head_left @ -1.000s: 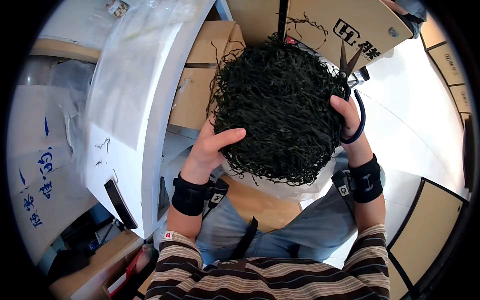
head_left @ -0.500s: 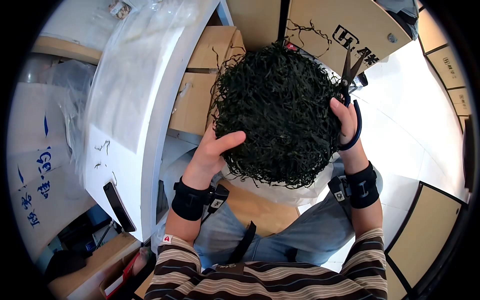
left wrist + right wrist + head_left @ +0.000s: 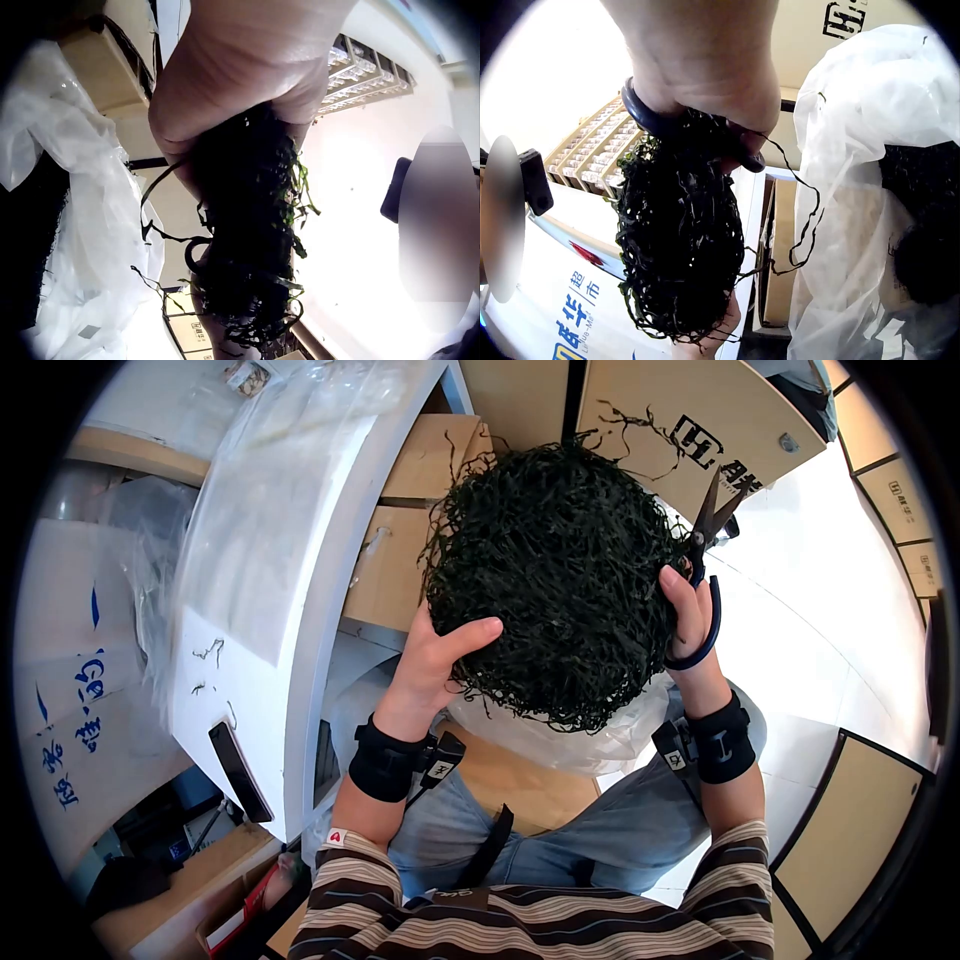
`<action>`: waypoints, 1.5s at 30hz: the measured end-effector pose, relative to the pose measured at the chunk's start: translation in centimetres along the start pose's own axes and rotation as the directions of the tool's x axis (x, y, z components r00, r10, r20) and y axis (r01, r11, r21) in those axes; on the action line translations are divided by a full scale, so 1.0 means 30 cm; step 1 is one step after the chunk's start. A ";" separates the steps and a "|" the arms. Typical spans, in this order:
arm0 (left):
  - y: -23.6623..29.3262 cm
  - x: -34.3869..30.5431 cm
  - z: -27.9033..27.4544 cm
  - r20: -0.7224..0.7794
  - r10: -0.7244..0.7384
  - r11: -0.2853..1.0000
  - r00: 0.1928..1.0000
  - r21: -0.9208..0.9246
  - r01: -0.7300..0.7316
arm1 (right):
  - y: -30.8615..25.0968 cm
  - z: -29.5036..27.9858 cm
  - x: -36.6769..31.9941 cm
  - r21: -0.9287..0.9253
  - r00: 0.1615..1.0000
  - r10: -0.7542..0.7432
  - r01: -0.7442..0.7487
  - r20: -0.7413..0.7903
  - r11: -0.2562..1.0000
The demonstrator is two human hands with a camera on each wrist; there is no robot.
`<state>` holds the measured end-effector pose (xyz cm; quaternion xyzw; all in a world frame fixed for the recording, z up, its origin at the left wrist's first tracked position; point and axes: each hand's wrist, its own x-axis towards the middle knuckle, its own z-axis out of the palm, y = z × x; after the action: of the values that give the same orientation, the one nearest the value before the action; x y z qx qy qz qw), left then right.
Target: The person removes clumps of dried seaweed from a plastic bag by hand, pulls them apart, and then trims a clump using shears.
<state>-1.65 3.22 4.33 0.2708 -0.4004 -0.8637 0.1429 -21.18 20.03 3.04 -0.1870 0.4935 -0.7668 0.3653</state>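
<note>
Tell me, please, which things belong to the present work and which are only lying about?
Apparently in use:
round dark-green stringy bundle
blue-handled metal scissors
whitish plastic bag of dark strands

Apparently just lying about:
slim black phone
brown cardboard boxes

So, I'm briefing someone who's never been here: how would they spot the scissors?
Find the big, round, tangled mass of dark green strands. At its right edge is the person's right hand, carrying the scissors with dark blue handles. Among the curly strands, only they have straight, pointed blades, spread in a V.
</note>
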 end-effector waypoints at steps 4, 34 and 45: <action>-0.008 0.000 -0.010 -0.028 0.021 1.000 0.999 0.013 -0.021 | 0.040 -0.039 0.005 -0.194 0.997 -0.079 0.081 0.017 0.978; 0.001 0.012 0.015 0.185 0.208 0.656 0.961 0.703 -0.277 | -0.059 -0.121 0.024 -0.706 0.824 -0.567 0.392 -0.015 0.589; -0.102 0.015 0.037 0.191 0.256 0.342 0.948 0.899 -0.273 | 0.022 0.089 -0.090 -0.613 0.754 -0.418 0.656 0.507 0.440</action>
<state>-2.75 5.63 2.41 0.2291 -0.8483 -0.4659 0.1043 -17.40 20.21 3.83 -0.5769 0.6240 -0.5247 0.0507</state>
